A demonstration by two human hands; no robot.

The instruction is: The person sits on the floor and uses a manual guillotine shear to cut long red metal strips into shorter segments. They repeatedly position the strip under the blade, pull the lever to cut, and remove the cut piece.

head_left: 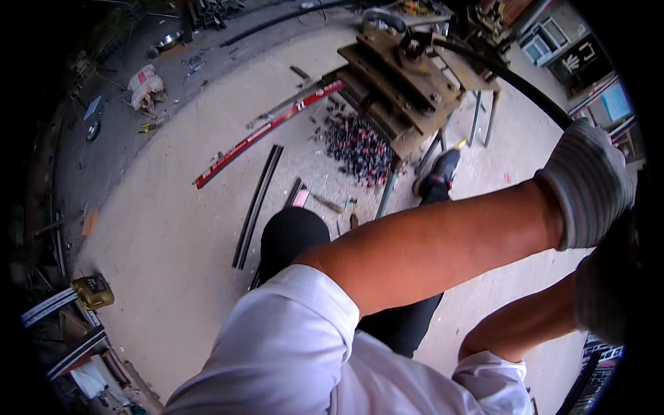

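Note:
My left hand [589, 176], in a grey striped knit glove, is closed around the end of a long black lever [529, 88]. The lever runs back to a rusty steel machine [387, 76] with bolted plates on a metal stand. Below it, toward the lower right, my right hand [600, 297] is also gloved; its fingers are lost in the dark edge of the view. A long red strip [270, 133] sticks out leftward from under the machine. Beneath the machine lies a heap of small black and red offcuts [356, 149].
Dark metal strips [257, 207] lie on the floor before my knee [294, 232]. A wooden-handled tool [328, 203] lies near the heap. Farther left are a white sack [145, 90] and a gold-brown can [93, 291]. Framed panels [545, 41] lean at the far right.

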